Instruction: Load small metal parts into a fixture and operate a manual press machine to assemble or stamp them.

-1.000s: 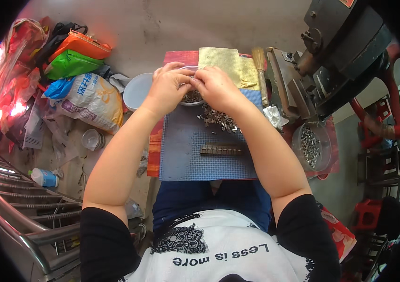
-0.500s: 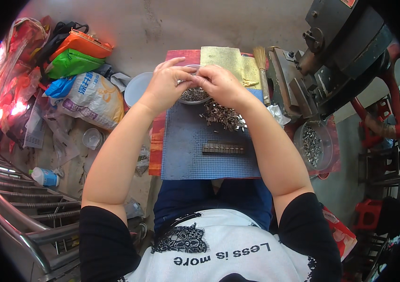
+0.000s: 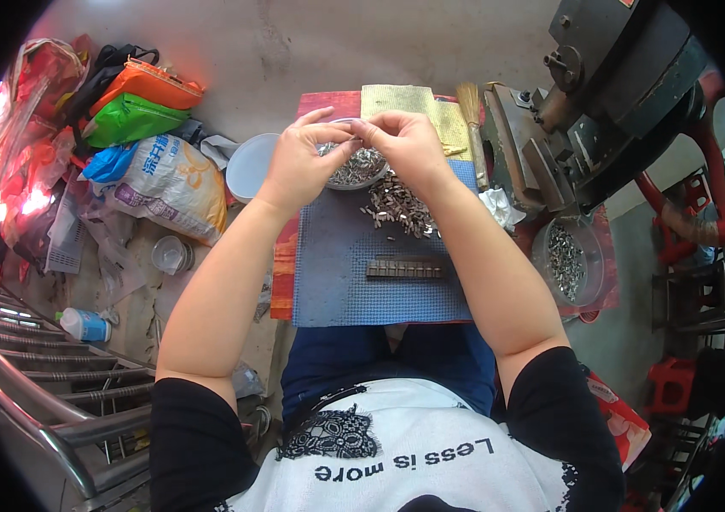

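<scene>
Over a round tub [image 3: 364,185] of small metal pieces [image 3: 354,167], my left hand [image 3: 303,158] and my right hand [image 3: 405,145] meet fingertip to fingertip. Thumbs and forefingers of both are pinched together; whatever lies between them is too small to make out. Just nearer me, a heap of small metal parts [image 3: 401,207] spreads on the blue textured mat [image 3: 328,256], partly behind my right wrist. A slotted metal bar [image 3: 404,268] lies crosswise on the mat, closer to my lap.
A dark machine press [image 3: 542,162] stands at the right, with a clear tub [image 3: 588,286] of metal pieces below it. Yellow cloths [image 3: 405,101] and a brush [image 3: 472,115] lie at the back. Left are a white lid [image 3: 249,166], bags [image 3: 162,175] and a metal railing [image 3: 21,401].
My hands have shifted slightly, and the right fingers are raised and less curled over the tub. More of the tub's metal pieces shows between my hands. The heap and bar stay put.
</scene>
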Motion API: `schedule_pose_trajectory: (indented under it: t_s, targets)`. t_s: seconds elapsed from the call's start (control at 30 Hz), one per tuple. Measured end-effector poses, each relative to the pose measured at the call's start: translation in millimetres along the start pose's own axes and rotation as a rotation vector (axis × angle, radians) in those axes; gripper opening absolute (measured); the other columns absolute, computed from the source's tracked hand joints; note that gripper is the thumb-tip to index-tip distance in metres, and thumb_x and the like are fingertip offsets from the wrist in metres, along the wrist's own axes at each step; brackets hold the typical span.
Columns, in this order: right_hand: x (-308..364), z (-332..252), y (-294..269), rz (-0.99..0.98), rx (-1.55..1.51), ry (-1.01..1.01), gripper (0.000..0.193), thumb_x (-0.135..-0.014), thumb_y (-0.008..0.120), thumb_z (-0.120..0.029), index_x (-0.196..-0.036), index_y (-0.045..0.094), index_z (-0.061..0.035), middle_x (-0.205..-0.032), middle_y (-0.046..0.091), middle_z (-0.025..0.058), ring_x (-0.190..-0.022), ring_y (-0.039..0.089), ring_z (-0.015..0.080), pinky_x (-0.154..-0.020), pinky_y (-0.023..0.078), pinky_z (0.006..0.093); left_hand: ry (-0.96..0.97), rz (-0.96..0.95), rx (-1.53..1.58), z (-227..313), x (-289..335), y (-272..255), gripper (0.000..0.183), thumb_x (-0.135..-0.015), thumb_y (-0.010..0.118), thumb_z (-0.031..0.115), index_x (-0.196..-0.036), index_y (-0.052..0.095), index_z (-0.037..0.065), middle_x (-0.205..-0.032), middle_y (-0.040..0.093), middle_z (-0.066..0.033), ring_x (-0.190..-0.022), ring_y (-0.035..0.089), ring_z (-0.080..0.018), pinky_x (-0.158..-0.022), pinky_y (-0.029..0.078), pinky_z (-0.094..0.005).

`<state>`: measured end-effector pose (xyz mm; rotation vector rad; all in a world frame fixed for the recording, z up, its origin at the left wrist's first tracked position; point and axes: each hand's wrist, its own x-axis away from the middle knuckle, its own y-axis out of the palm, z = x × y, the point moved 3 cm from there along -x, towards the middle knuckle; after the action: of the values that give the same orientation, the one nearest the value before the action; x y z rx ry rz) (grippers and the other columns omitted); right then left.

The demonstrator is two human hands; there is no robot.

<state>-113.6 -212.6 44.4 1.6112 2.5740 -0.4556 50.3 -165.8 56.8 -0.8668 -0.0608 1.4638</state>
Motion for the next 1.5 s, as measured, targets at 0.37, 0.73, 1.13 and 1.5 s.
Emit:
schedule_pose_trajectory:
  t_s: [0.37, 0.73, 1.13, 1.5]
  targets:
    - [2.2, -1.4, -2.9, -0.005, -0.123, 0.108, 0.022, -0.091, 0.075, -0.019, -0.099, 0.073, 0.0022, -0.093, 0.073, 0.0058, -0.088, 0.064, 0.0099, -0.081, 0.050, 0.0268, 0.208, 0.072, -0.589, 12.2, 0.7, 0.9, 0.020, -0.081, 0.077, 0.029, -0.092, 0.077, 0.011, -0.097, 0.074, -0.0065, -0.118, 0.059, -0.0255, -0.109, 0.033, -0.0473]
    - [1.5, -1.2, -2.0, 0.009, -0.078, 0.141, 0.024, -0.094, 0.071, -0.022, -0.100, 0.074, 0.0012, -0.090, 0.073, 0.0053, -0.086, 0.063, 0.0101, -0.078, 0.051, 0.0284, 0.202, 0.234, -0.508, 15.2, 3.2, 2.6, 0.021, -0.074, 0.084, 0.027, -0.086, 0.074, 0.013, -0.110, 0.073, -0.0010, -0.119, 0.059, -0.0228, -0.110, 0.031, -0.0473]
    - [8.4, -17.8, -12.5, -0.023, 0.079, 0.099, 0.025, -0.092, 0.075, -0.024, -0.095, 0.072, 0.0008, -0.086, 0.070, 0.0012, -0.078, 0.060, 0.0065, -0.069, 0.046, 0.0233, 0.226, 0.327, -0.469, 29.0, 20.9, -4.8, 0.029, -0.073, 0.084, 0.021, -0.094, 0.068, 0.009, -0.108, 0.071, -0.0044, -0.110, 0.062, -0.0264, -0.099, 0.042, -0.0423]
    - [111.9, -8.4, 11.3, -0.204, 0.510, 0.182, 0.022, -0.080, 0.082, -0.021, -0.088, 0.076, -0.0015, -0.084, 0.064, 0.0081, -0.083, 0.062, 0.0201, -0.076, 0.049, 0.0335, -0.243, 0.044, -0.068, 57.2, 137.4, 37.7, 0.024, -0.082, 0.077, 0.020, -0.096, 0.069, 0.002, -0.092, 0.064, -0.0134, -0.092, 0.061, -0.0338, -0.082, 0.047, -0.0432]
